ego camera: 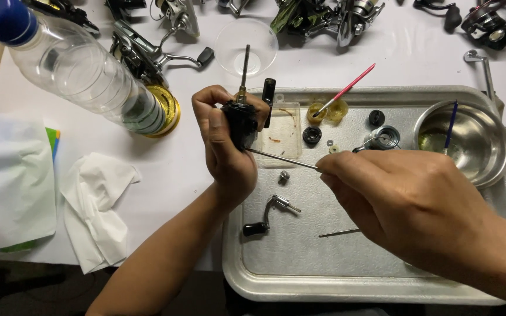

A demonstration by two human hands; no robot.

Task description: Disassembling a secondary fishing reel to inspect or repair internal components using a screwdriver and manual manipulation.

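A: Head view, starting at the left edge of the white surface point(188, 175): what lies there?

B: A folded white sheet point(7, 175), then a crumpled tissue point(98, 205) just beside it. Above them a clear plastic bottle point(77, 73) with a blue cap lies tilted, its base near a gold spool point(165, 111).

A: And the left hand?

B: The left hand point(226, 146) is over the left rim of the metal tray point(382, 287), fingers clenched around a black reel body point(240, 123). A thin shaft sticks up from the body's top.

A: What touches the body?

B: A thin metal rod point(282, 159). Its tip meets the body's lower side, and the right hand point(408, 205) pinches the other end between thumb and fingertips.

A: What is on the tray?

B: Near its left side a small crank handle point(267, 216) with a black knob; beside it a second thin pin point(339, 232). Toward the far edge are a clear plastic lid point(282, 131), yellow gears point(326, 111) with a pink brush point(349, 88) resting on them, and small black rings. At the far right corner sits a steel bowl point(487, 158) holding a blue brush point(451, 126).

A: Beyond the tray?

B: A clear plastic cup point(246, 47), and several fishing reels point(323, 17) along the far edge of the surface.
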